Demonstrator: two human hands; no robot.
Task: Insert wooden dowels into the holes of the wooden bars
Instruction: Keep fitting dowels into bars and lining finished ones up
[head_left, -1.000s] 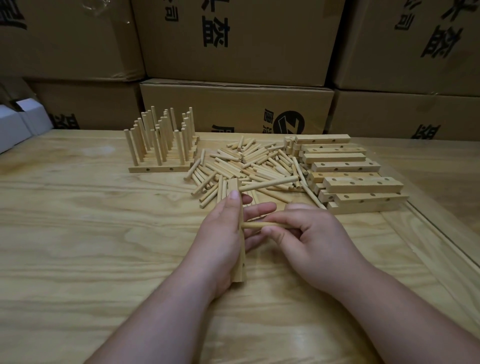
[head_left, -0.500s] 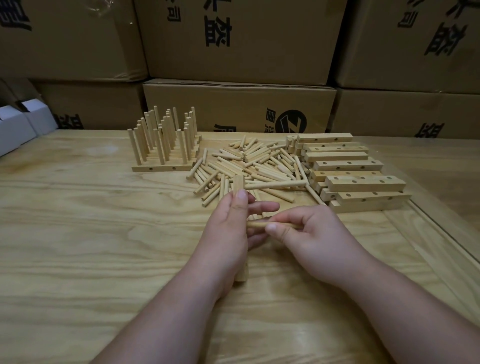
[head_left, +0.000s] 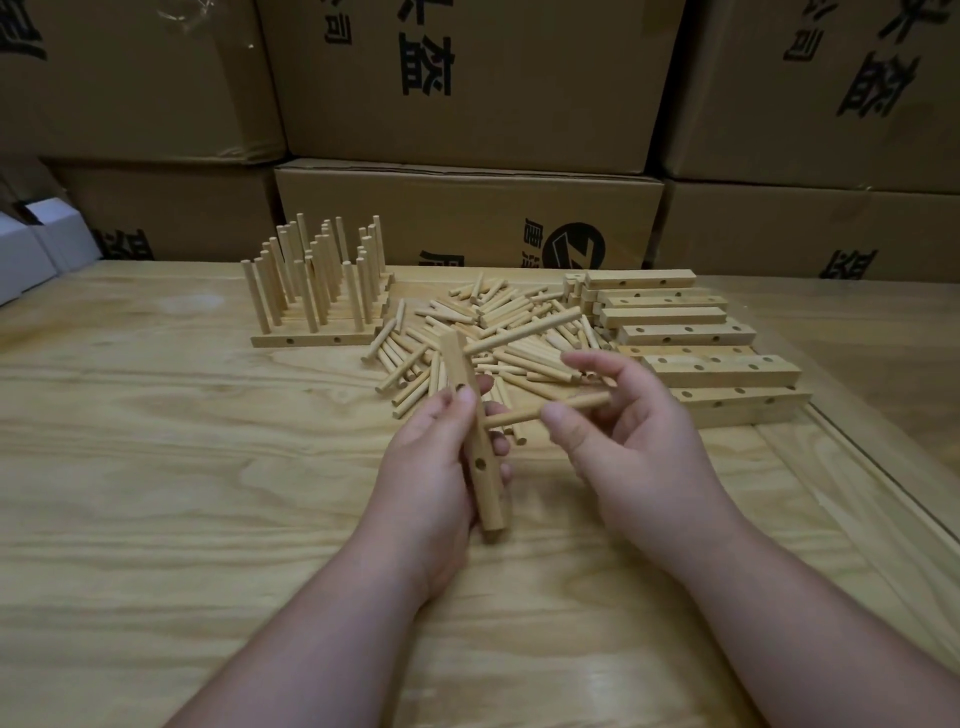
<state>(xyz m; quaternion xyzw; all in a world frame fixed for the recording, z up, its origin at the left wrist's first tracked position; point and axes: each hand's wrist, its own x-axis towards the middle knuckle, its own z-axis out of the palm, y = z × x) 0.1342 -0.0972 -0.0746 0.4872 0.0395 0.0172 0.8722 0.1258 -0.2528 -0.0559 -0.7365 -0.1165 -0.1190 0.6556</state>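
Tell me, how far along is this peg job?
Done: a group of finished bars stands at the back left, dowels upright. In hand: the left hand grips a bar with one dowel already in it, while the right hand pinches a second dowel at its middle hole. Left: a hole near its lower end, the loose dowels and the stack of empty bars.

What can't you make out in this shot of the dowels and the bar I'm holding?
- Head view: whether the dowel is seated in the bar; left hand covers the joint.
- Right hand: fingers hide the dowel's far end.
- Finished bars: count hidden by upright dowels.
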